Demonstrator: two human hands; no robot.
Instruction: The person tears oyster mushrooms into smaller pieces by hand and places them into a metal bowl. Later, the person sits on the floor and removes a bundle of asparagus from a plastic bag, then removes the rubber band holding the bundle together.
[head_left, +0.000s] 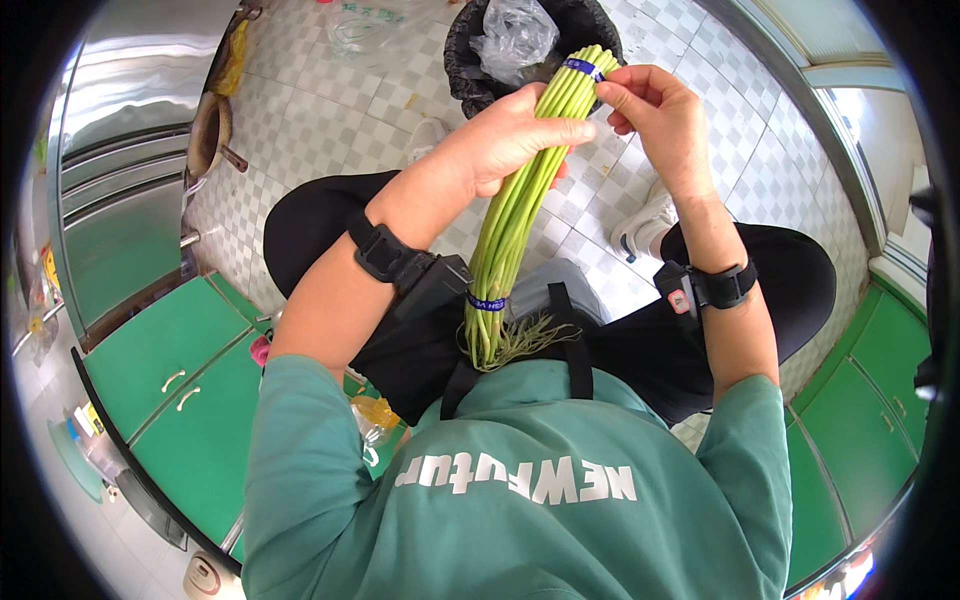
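Note:
A long bundle of thin green vegetable stems (517, 202) slants over my lap, cut ends up and away from me, stringy pale ends near my shirt. Blue printed bands circle it, an upper band (583, 68) near the cut ends and a lower band (487, 302) near the stringy ends. My left hand (529, 135) is wrapped around the upper half of the stems. At the upper band's right side, my right hand (651, 109) pinches with thumb and forefinger; the fingertips touch the band, though the exact grip is small to see.
A bin with a black liner (459, 64) and a crumpled clear bag (517, 37) stands beyond the bundle on the tiled floor (337, 112). Another clear plastic bag (375, 34) lies on the floor. Green cabinets (172, 337) flank me, and a pan (210, 135) is at left.

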